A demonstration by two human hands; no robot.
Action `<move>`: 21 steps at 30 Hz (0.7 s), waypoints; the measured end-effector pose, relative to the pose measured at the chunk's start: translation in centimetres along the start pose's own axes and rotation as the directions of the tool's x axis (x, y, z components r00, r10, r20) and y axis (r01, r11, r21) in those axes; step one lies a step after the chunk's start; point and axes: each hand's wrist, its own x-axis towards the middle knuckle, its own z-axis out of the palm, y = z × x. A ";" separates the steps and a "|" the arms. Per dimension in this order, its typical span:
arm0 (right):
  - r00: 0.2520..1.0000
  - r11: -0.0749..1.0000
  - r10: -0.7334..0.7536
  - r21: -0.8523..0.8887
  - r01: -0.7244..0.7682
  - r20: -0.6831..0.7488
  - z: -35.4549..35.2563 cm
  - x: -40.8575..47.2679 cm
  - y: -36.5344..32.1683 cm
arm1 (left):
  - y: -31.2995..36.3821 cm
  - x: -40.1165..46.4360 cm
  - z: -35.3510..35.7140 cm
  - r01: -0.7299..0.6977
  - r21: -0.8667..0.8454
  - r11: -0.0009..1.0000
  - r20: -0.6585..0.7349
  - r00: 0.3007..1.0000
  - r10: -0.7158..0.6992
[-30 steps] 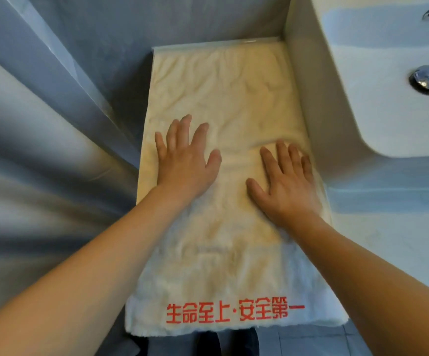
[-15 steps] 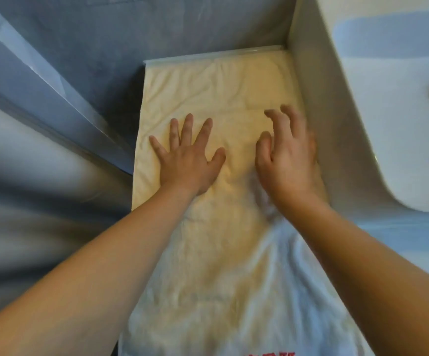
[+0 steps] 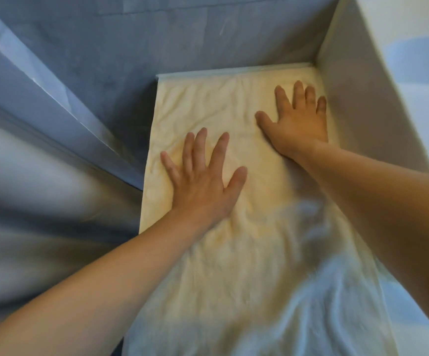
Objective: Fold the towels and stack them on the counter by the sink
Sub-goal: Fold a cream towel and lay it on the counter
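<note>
A white towel [image 3: 234,265] lies flat along the narrow counter beside the sink, running from the back wall toward me. My left hand [image 3: 203,181] rests palm down on its left middle, fingers spread. My right hand [image 3: 298,119] lies flat farther back on the right side, close to the sink's outer wall. Neither hand grips the cloth. The towel's near end is out of frame.
The white sink block [image 3: 377,80] rises along the right of the towel. A grey wall [image 3: 182,37] closes the back, with the counter's thin rim [image 3: 234,72] against it. A grey slanted panel [image 3: 41,104] borders the left.
My right hand has slid away from me toward the back of the towel and flattened out. My left hand stays in about the same place. The view has shifted, and the red printing has left the frame.
</note>
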 end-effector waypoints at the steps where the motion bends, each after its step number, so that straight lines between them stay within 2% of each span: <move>1: 1.000 1.000 -0.002 -0.009 0.001 -0.011 0.0 0.3 0.1 | -0.1 1.6 -0.7 -0.009 -0.029 1.000 -0.080 0.997 0.006; 3: 1.000 1.000 -0.005 -0.018 0.004 -0.020 -0.1 0.7 0.3 | -0.6 6.6 -2.3 0.018 -0.075 0.997 -0.188 0.982 -0.032; 4: 1.000 1.000 -0.013 -0.019 0.012 -0.018 0.0 0.7 0.3 | -1.0 9.2 -3.0 0.042 -0.085 0.995 -0.165 0.985 -0.056; 8: 0.996 0.998 -0.069 -0.014 0.069 -0.048 0.0 0.8 0.1 | -3.7 15.6 -2.8 0.077 -0.031 0.997 0.114 0.991 -0.073; 12: 0.997 0.997 -0.077 -0.020 0.076 -0.024 -0.1 1.6 0.3 | -4.8 16.4 -1.7 0.039 0.056 0.998 0.024 0.999 -0.040; 16: 0.997 0.997 -0.081 -0.002 0.081 0.001 -0.1 1.9 0.1 | -5.2 16.3 -1.8 0.041 0.082 0.996 0.006 0.999 -0.041; 21: 0.998 0.998 -0.066 -0.008 0.066 0.002 -0.4 2.6 0.8 | -4.6 16.6 -1.6 -0.019 0.110 0.994 -0.025 0.999 0.022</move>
